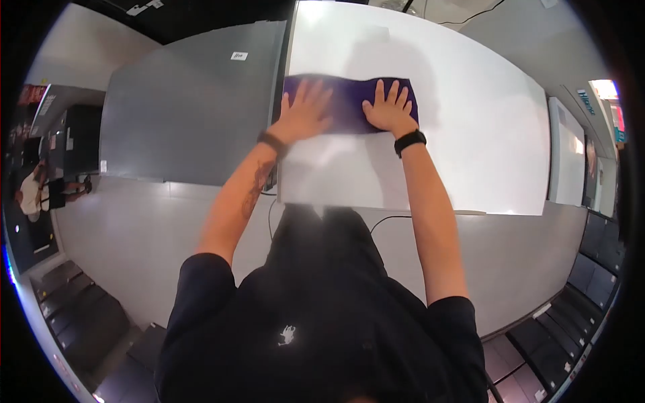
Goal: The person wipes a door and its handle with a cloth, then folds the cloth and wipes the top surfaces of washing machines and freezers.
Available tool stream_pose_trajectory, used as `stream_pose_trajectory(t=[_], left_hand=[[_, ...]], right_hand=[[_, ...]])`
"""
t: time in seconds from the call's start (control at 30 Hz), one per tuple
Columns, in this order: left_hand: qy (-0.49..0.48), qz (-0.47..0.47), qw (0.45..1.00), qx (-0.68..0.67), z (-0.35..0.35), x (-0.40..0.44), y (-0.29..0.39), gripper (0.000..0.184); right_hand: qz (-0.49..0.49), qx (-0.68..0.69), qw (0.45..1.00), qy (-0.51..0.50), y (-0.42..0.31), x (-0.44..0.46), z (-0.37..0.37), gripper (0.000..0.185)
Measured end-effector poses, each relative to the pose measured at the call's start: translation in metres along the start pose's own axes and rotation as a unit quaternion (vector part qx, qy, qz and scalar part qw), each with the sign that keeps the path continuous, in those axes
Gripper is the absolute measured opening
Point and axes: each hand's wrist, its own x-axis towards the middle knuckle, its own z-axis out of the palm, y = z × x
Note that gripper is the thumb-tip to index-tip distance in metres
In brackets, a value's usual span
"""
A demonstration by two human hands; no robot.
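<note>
A dark purple cloth (349,111) lies spread as a wide strip on the white table (484,148), its left end at the table's left edge. My left hand (302,114) is over the left part of the cloth, fingers spread and a little smeared by motion. On the right part rests my right hand (392,109), palm down with the fingers apart. Between the two hands the middle of the cloth shows as a fairly smooth stretch. Neither hand grips anything. I cannot tell whether the cloth is folded.
A dark grey table (195,107) adjoins the white one on the left and bears a small white label (239,56). Black cables (390,217) hang below the near edge. Far left, another person (33,191) is seen. Dark panels (80,302) line the floor's edge.
</note>
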Motion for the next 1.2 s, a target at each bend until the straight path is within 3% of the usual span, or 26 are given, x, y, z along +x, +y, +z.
stream_pose_trajectory(t=[0.17, 0.27, 0.5, 0.73, 0.93, 1.13, 1.2], left_hand=[[0.038, -0.031, 0.999, 0.015, 0.012, -0.003, 0.005, 0.071], [0.002, -0.067, 0.998, -0.013, 0.012, -0.021, 0.017, 0.071], [0.031, -0.074, 0.997, 0.006, 0.037, -0.083, 0.047, 0.072], [0.037, -0.083, 0.996, 0.019, 0.043, -0.087, 0.055, 0.073], [-0.003, -0.075, 0.997, -0.009, 0.020, -0.072, 0.050, 0.078], [-0.012, -0.043, 0.999, -0.007, -0.010, -0.007, 0.010, 0.082], [-0.021, -0.032, 0.999, -0.011, -0.027, 0.021, -0.008, 0.083]], right_hand=[[-0.041, -0.003, 0.998, 0.037, 0.007, 0.001, 0.005, 0.075], [-0.084, -0.020, 0.995, 0.058, 0.021, -0.004, 0.016, 0.076], [-0.133, -0.027, 0.988, 0.079, 0.038, -0.036, 0.039, 0.077], [-0.167, 0.005, 0.977, 0.133, 0.045, -0.034, 0.054, 0.077], [-0.123, -0.001, 0.987, 0.108, 0.032, -0.037, 0.050, 0.080], [-0.078, 0.020, 0.981, 0.175, 0.011, 0.001, 0.044, 0.081], [-0.050, 0.027, 0.987, 0.149, 0.000, 0.021, 0.027, 0.080]])
